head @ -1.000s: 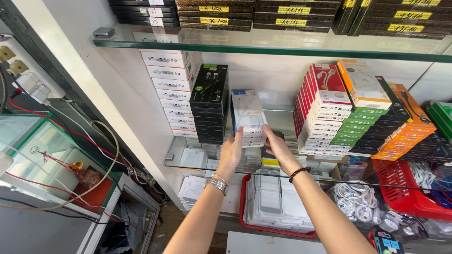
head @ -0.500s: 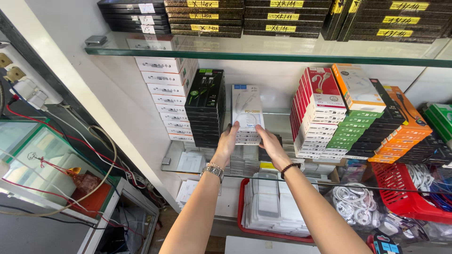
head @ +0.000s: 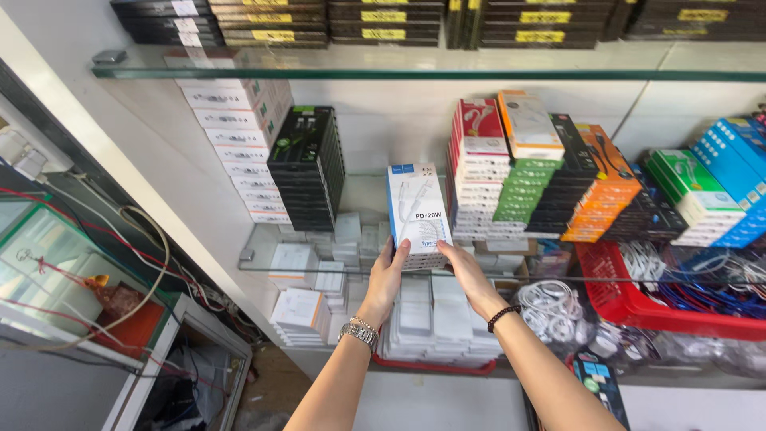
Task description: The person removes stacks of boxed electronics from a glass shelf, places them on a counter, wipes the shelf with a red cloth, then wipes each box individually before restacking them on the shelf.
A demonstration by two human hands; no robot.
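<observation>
Both hands on white box stack [head: 418, 214] standing on glass shelf [head: 263, 259], between black boxes [head: 307, 168] and mixed stack [head: 479, 172]; left hand [head: 385, 279] fingers clamped on stack's lower left side, right hand [head: 469, 275] fingers clamped on lower right; stack upright, front box faces camera; risk: uneven squeeze could let middle boxes slide out, or stack tips back and knocks neighbours; glass is slick.
</observation>
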